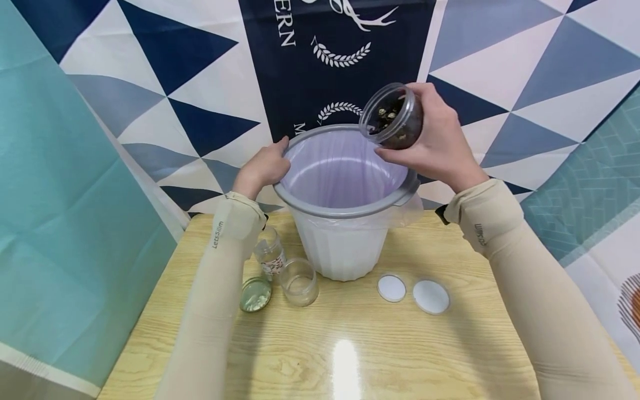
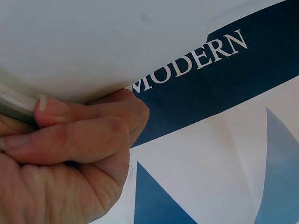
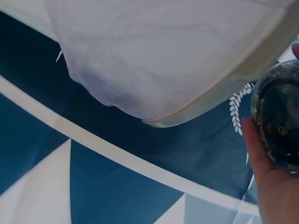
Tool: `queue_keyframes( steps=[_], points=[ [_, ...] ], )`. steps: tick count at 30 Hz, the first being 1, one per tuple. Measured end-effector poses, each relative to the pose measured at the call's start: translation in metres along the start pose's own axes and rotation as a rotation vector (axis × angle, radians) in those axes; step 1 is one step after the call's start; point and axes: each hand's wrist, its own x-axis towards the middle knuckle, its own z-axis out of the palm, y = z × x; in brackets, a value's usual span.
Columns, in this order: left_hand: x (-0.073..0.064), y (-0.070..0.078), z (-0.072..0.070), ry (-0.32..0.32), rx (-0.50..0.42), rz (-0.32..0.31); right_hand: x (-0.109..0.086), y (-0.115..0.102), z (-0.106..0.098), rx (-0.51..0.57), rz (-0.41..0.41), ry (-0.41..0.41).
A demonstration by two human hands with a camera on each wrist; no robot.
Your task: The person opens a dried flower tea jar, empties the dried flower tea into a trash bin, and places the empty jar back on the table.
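Note:
A white trash bin [image 1: 340, 244] with a grey rim stands on the table, lined with a pale purple bag [image 1: 330, 172]. My left hand [image 1: 265, 166] grips the rim at its left side; in the left wrist view the curled fingers [image 2: 88, 135] close round the edge. With my right hand [image 1: 440, 133] I hold a clear plastic jar [image 1: 392, 116], tilted with its mouth toward the bin, above the right part of the rim. Dark contents with some pale yellowish bits lie inside the jar. From below, the right wrist view shows the jar's base [image 3: 280, 121] and the hand round it.
Left of the bin's foot stand a clear jar with a printed label [image 1: 272, 258], an uncovered clear jar [image 1: 299, 283] and a greenish round lid [image 1: 256, 294]. Two white round lids [image 1: 391, 288] lie to the right on the wooden table [image 1: 400, 355]. Patterned cloth [image 1: 210, 116] hangs close behind.

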Motion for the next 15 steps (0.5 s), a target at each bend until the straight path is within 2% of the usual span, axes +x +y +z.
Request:
queue_keyframes(
  steps=[5, 8, 12, 15],
  points=[
    [0.002, 0.004, -0.003, -0.004, 0.035, -0.020, 0.014, -0.002, 0.008, -0.088, -0.081, -0.035],
    [0.003, 0.007, -0.003, -0.008, 0.069, -0.032, 0.016, -0.002, 0.011, -0.125, -0.079, -0.062],
    [0.003, 0.008, -0.003, -0.011, 0.075, -0.046, 0.017, -0.002, 0.014, -0.162, -0.065, -0.105],
    [0.003, 0.007, -0.004, -0.009, 0.066, -0.049, 0.018, -0.001, 0.016, -0.201, -0.085, -0.117]
  ],
)
